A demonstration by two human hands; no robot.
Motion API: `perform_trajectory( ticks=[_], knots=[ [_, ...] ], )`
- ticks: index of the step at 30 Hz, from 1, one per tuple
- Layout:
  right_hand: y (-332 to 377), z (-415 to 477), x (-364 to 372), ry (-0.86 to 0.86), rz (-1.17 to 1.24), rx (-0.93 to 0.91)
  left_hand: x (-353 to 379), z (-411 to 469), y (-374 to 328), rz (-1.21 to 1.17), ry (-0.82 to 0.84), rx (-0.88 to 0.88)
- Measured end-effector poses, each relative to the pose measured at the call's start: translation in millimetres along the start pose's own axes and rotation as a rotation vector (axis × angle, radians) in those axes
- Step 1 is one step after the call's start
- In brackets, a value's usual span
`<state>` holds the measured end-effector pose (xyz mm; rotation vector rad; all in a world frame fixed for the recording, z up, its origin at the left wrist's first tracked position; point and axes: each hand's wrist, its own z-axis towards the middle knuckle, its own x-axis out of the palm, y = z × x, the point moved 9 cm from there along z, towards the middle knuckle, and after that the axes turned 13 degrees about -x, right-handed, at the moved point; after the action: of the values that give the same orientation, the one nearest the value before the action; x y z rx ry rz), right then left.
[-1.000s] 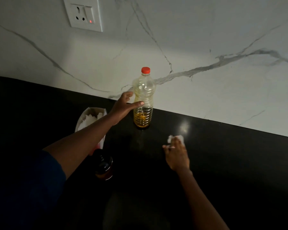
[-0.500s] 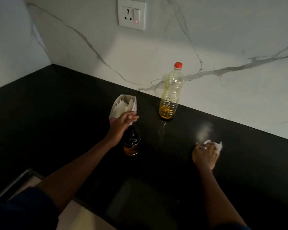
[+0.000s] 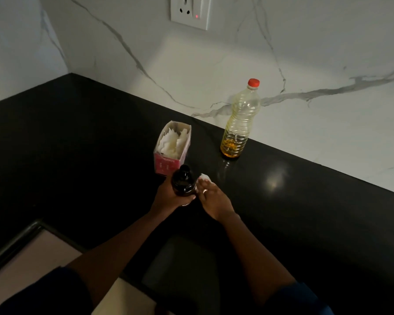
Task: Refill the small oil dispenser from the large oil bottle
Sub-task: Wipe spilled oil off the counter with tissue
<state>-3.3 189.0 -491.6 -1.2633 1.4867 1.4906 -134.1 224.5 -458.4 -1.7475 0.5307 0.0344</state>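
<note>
1. Head view: the left hand (image 3: 168, 198) has its grip clamped around the small oil dispenser (image 3: 183, 184), a dark glass bottle with a black neck. The fingers wrap its lower body. It is held near the middle of the black worktop (image 3: 77, 155). It cannot be told whether its base rests on the worktop or is raised.
2. A few pale letters show low on the dispenser near the fingertips. They are too small to read.
3. The right hand (image 3: 214, 201) sits just beside the dispenser with its grip apart. The fingers lie nearly straight over a white tissue (image 3: 204, 177), pressing it to the dispenser's side. A ring (image 3: 204, 191) shows on one finger.
4. The large oil bottle (image 3: 239, 123) stands upright at the back of the worktop, against the marble wall (image 3: 328, 53) and apart from both hands. It is clear ribbed plastic with its red cap (image 3: 253, 82) on. Amber oil fills only its lowest part. No label can be seen on it.
5. An open pink tissue box (image 3: 172, 146) stands just behind the dispenser, to the left of the large bottle, with white tissues inside. The print on its pink front is blurred and unreadable.
6. A white wall socket (image 3: 190, 11) with a switch and a lit red indicator is on the wall above.
</note>
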Motion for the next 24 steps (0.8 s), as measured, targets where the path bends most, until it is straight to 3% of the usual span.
perform_trajectory(
  ticks=[4,10,18,24],
  knots=[
    [-54.9,-35.8,-16.5,-0.168,0.095,0.277,-2.5,3.8,-0.1,0.009,-0.034,-0.007],
    [-88.2,-27.8,-22.1,-0.134,0.095,0.459,-17.8,19.0,2.3,-0.013,-0.055,-0.046],
    [-58.9,44.8,-26.7,-0.125,0.118,0.404,-44.7,42.4,6.2,0.008,-0.042,-0.067],
    [23.6,84.4,-10.4,-0.129,0.116,0.115,-56.2,41.9,3.6,0.014,-0.073,-0.04]
  ],
)
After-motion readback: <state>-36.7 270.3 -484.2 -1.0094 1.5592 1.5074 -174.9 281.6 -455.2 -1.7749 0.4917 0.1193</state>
